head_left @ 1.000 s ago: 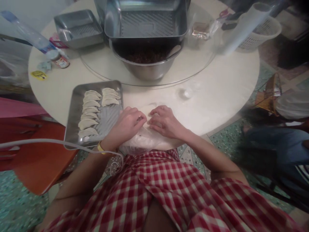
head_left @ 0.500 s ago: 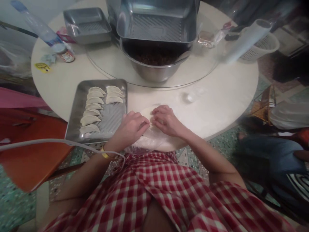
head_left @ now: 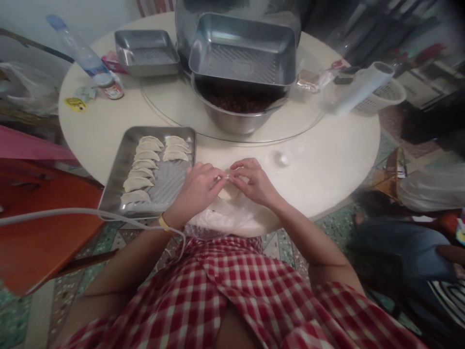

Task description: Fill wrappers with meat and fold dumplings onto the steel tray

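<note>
Over the front edge of the round table, the fingertips of my left hand (head_left: 199,188) and my right hand (head_left: 253,184) meet and pinch the edge of a pale dumpling wrapper (head_left: 229,193). Fingers partly cover it, so its fold and anything inside cannot be made out. Just below my hands lies clear plastic (head_left: 218,220) at the table edge. To the left of my left hand stands a metal tray (head_left: 169,182) with two columns of folded dumplings (head_left: 138,183). A metal bowl (head_left: 240,125) with dark filling (head_left: 238,103) stands farther back.
A large metal pan (head_left: 243,58) rests on the bowl, above a glass turntable (head_left: 174,120). Another pan (head_left: 147,53), a bottle (head_left: 78,51) and a jar (head_left: 109,87) stand back left. A plastic roll (head_left: 365,87) leans by a white basket (head_left: 390,94). A white cable (head_left: 119,217) crosses my left forearm.
My fingertips have come together on the wrapper's edge; they were slightly apart before. The camera view has shifted, so the table's back part appears lower.
</note>
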A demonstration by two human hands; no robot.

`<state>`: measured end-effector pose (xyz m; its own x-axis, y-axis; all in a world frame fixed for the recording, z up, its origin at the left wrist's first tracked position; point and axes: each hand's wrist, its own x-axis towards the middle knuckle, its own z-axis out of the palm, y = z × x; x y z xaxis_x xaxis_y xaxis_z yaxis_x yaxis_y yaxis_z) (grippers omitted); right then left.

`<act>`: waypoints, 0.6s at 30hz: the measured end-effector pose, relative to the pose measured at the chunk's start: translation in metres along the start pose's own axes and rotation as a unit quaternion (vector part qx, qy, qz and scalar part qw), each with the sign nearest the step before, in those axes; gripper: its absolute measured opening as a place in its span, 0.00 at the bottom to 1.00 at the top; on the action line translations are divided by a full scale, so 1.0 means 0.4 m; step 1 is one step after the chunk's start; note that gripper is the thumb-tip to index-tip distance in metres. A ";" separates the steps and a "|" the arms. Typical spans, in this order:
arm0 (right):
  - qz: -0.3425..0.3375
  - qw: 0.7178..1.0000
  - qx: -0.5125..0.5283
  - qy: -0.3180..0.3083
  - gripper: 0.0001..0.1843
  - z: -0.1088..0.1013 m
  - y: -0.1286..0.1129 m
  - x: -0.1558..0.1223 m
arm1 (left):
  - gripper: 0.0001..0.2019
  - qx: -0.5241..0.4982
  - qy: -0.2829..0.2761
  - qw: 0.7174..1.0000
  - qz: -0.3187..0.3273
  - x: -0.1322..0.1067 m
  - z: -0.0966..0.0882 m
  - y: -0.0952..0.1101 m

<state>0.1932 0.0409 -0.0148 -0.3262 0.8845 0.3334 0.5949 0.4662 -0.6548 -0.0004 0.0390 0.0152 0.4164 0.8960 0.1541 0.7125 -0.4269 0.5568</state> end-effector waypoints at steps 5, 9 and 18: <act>0.059 0.996 0.040 0.048 0.05 -0.029 -0.003 0.080 | 0.11 -0.399 0.160 0.896 -0.112 -0.034 -0.013 0.014; 0.077 0.995 0.052 0.033 0.05 -0.062 -0.009 0.157 | 0.17 -0.645 0.056 0.714 -0.265 -0.043 0.009 0.043; -0.154 0.975 -0.156 0.027 0.11 -0.048 -0.114 0.072 | 0.29 -0.772 0.010 0.574 -0.273 0.045 0.006 0.075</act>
<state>0.1709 0.0452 0.0377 -0.4897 0.6977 0.5229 0.6728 0.6838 -0.2824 0.0298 0.0418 0.0327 0.3513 0.8526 -0.3868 -0.6227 0.5213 0.5835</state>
